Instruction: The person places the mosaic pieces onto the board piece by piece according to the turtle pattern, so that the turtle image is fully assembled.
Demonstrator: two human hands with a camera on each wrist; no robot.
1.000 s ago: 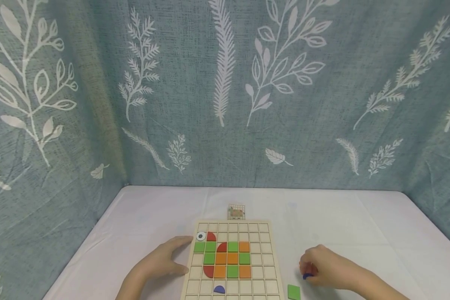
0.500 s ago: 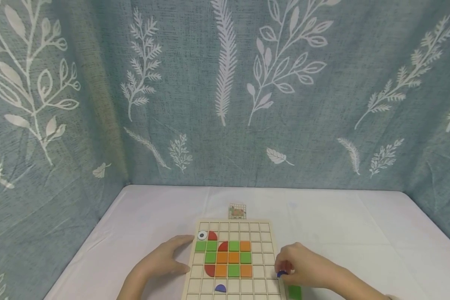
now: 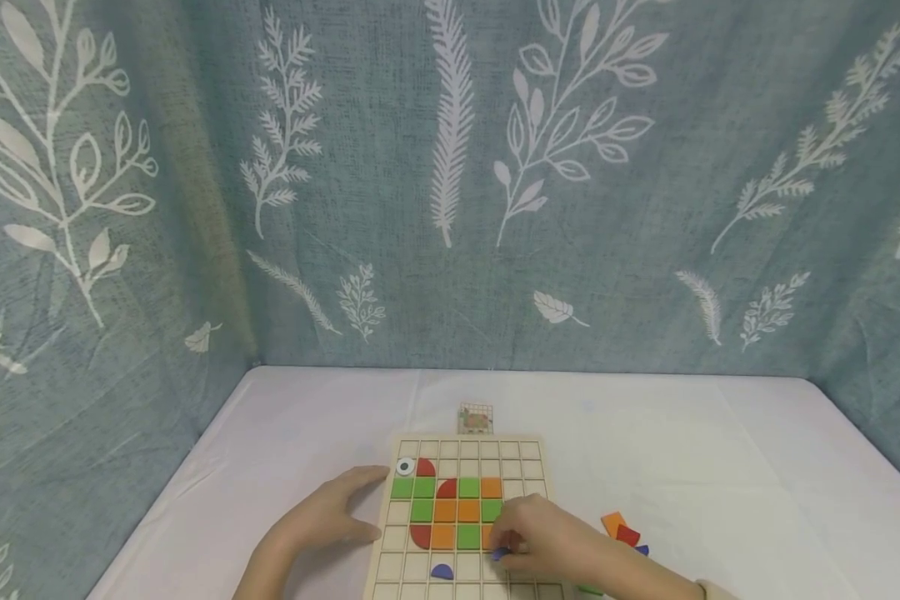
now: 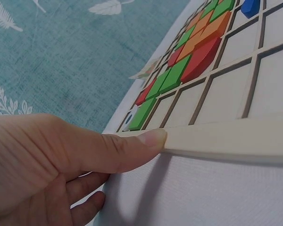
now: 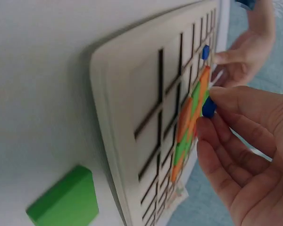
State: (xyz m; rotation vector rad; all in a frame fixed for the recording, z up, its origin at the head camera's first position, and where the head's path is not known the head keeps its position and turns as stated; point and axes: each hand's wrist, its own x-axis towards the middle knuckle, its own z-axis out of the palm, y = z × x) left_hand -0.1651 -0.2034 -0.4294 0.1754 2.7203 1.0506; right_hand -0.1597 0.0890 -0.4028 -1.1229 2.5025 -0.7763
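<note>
A wooden grid board [image 3: 530, 469] lies on the table with green and orange squares, red quarter-rounds and a white eye disc [image 3: 405, 467] in its cells. A blue half-round piece [image 3: 442, 572] sits in a lower cell. My left hand [image 3: 318, 518] rests at the board's left edge, its thumb touching the rim in the left wrist view. Over the board's lower right part, my right hand [image 3: 543, 533] pinches another blue piece [image 5: 208, 108] between thumb and fingertips, just below an orange square. The fingers hide some of the cells under them.
A small picture card [image 3: 476, 419] lies beyond the board's far edge. Right of the board are loose orange [image 3: 613, 523], red [image 3: 627, 535] and blue [image 3: 642, 550] pieces. A green piece [image 5: 68, 200] lies near the board's right edge, mostly behind the right forearm in the head view.
My right hand has carried the blue piece leftward from the loose pieces to over the board, uncovering the pile. My left hand has stayed at the board's left edge.
</note>
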